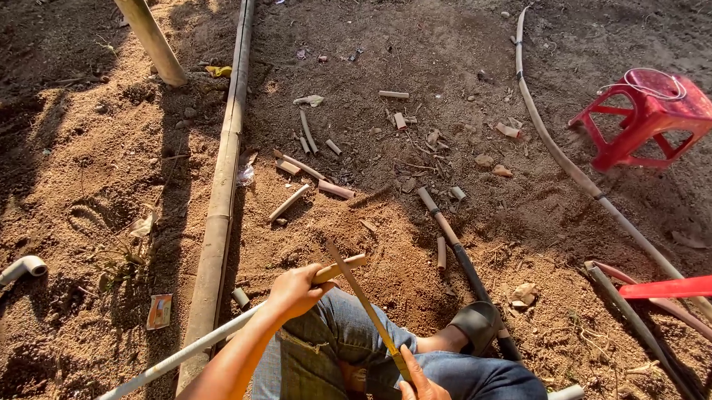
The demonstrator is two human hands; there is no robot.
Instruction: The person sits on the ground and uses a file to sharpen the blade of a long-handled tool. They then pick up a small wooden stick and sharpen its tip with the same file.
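Head view: I judge the bamboo stick [339,268] light and stiff; left hand [296,289] clasps its near end, right hand [424,393] holding the saw [366,307].

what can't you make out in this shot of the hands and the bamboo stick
- Right hand: cut off by the bottom edge of the head view, so its grip on the blade is only partly seen.
- Bamboo stick: its near end runs off the bottom edge; the left hand covers part of it.
- Blade edge where it meets the stick: too thin to tell any cut depth.
- Red stool: far legs hidden behind its own seat.
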